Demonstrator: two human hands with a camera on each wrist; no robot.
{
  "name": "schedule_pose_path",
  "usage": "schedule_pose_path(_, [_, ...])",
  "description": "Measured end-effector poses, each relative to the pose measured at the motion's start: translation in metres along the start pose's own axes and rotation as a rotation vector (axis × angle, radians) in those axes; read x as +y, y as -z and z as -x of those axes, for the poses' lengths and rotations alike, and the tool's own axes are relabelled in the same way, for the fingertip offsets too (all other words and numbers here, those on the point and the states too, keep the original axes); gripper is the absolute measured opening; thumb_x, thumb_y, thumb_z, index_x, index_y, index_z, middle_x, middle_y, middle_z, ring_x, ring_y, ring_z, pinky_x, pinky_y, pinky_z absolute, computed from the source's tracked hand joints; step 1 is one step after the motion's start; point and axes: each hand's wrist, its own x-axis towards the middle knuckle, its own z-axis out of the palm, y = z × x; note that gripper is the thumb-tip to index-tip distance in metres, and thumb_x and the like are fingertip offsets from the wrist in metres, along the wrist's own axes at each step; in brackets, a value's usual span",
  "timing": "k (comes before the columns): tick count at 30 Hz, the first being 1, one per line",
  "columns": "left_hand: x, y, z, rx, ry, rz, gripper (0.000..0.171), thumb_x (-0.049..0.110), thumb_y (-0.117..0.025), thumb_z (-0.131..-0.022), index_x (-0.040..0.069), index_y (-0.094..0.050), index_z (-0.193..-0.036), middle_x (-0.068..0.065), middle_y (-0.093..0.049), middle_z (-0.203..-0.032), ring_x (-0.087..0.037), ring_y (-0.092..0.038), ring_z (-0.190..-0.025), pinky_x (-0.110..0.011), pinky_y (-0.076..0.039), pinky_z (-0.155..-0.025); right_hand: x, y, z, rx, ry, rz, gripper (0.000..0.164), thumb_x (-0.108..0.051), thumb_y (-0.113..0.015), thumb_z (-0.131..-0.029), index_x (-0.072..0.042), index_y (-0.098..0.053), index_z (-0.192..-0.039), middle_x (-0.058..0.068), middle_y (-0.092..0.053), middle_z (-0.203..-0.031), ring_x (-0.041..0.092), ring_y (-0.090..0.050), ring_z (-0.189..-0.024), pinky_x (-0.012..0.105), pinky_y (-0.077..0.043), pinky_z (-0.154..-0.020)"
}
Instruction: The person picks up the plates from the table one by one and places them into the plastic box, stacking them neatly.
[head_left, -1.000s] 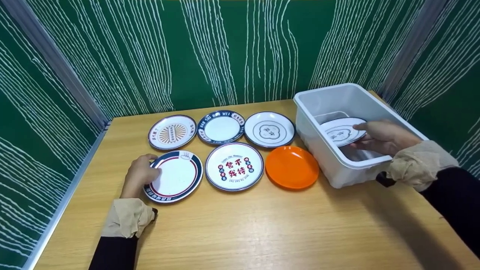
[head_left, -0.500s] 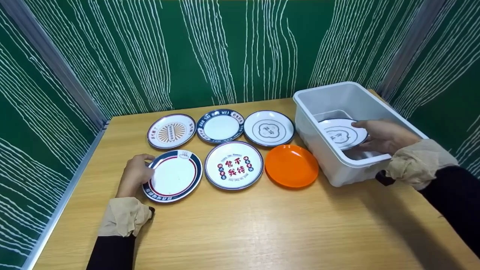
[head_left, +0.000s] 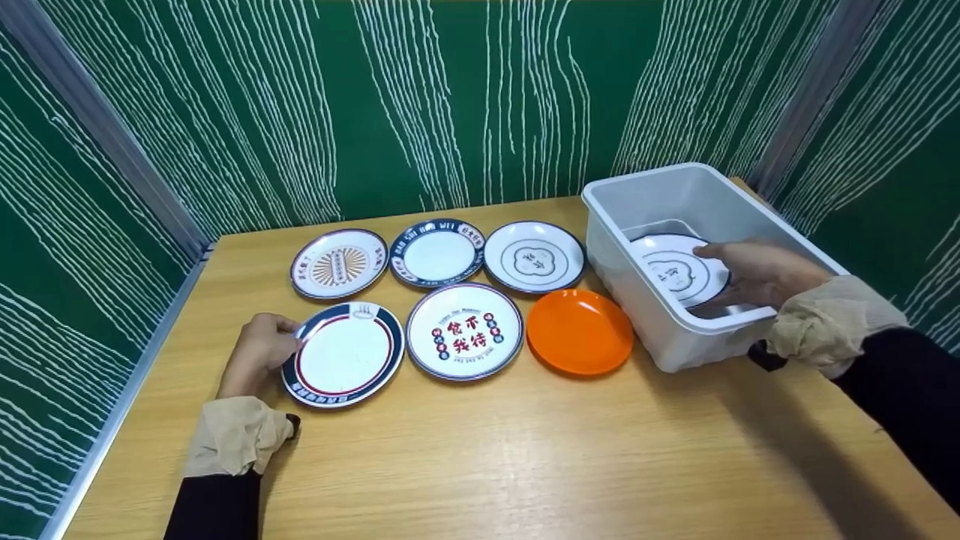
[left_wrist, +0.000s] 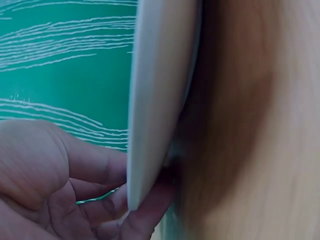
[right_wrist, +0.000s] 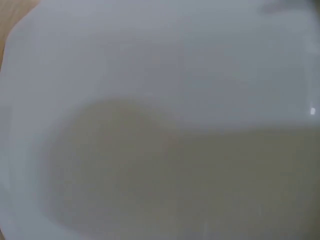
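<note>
My left hand pinches the left rim of a white plate with a navy band and a thin red ring. In the left wrist view the thumb lies on one face of that plate and fingers reach behind it, close to the wood. On the right, my right hand grips a white plate with a grey flower-shaped outline, thumb on top. This plate is tilted inside a white plastic bin; its far-side fingers are partly hidden. The right wrist view holds only a blurred pale surface with shadow.
Behind stand a sunburst plate, a navy-rimmed lettered plate and another flower-outline plate. In front are a plate with red characters and an orange plate beside the bin. A green wall backs the wooden table.
My left hand has drawn back a little leftward, its thumb now nearer the navy plate's edge. The plate in my right hand has tipped further, its face turned more toward the head camera.
</note>
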Motion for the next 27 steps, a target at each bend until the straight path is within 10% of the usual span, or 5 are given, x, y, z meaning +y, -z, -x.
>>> schedule_pose_path(9, [0.000,0.017,0.009,-0.054,-0.019,0.096,0.038,0.005,-0.051,-0.102,-0.004,-0.052,-0.139,-0.022,-0.053,-0.132,-0.033,-0.051,-0.115,-0.033,-0.048,-0.090,-0.009,-0.035,0.047,0.066,0.064,0.204,0.087,-0.037,-0.043,-0.108,0.003,0.015,-0.157,0.032,-0.018,-0.148,0.031,-0.045,-0.130,0.041,-0.044,-0.113])
schedule_pose_path(14, [0.006,0.029,0.018,-0.097,-0.047,0.165,0.042,0.010,-0.055,-0.102,-0.003,-0.049,-0.142,-0.020,-0.053,-0.134,-0.032,-0.052,-0.114,-0.032,-0.050,-0.089,-0.018,-0.038,0.056,0.041,0.098,0.210,0.079,-0.039,-0.035,-0.110,-0.007,0.016,-0.161,0.029,0.027,-0.162,0.050,0.003,-0.152,0.053,-0.022,-0.125])
schedule_pose_path(22, [0.005,0.045,0.026,-0.134,-0.103,0.216,0.048,0.014,-0.057,-0.102,-0.003,-0.046,-0.145,-0.018,-0.056,-0.130,-0.029,-0.057,-0.105,-0.030,-0.058,-0.083,-0.035,-0.056,0.065,-0.038,0.145,0.040,0.089,-0.041,-0.042,-0.109,-0.016,0.027,-0.158,0.021,0.026,-0.165,0.043,0.005,-0.154,0.050,-0.018,-0.126])
schedule_pose_path(27, [0.005,0.049,0.030,-0.117,-0.108,0.345,0.054,0.016,-0.057,-0.103,-0.001,-0.039,-0.151,-0.017,-0.053,-0.135,-0.025,-0.058,-0.106,-0.027,-0.059,-0.085,-0.046,-0.078,0.075,-0.055,0.231,0.009,0.083,-0.043,-0.047,-0.107,-0.024,0.011,-0.163,0.019,0.002,-0.170,0.039,-0.020,-0.151,0.048,-0.030,-0.123])
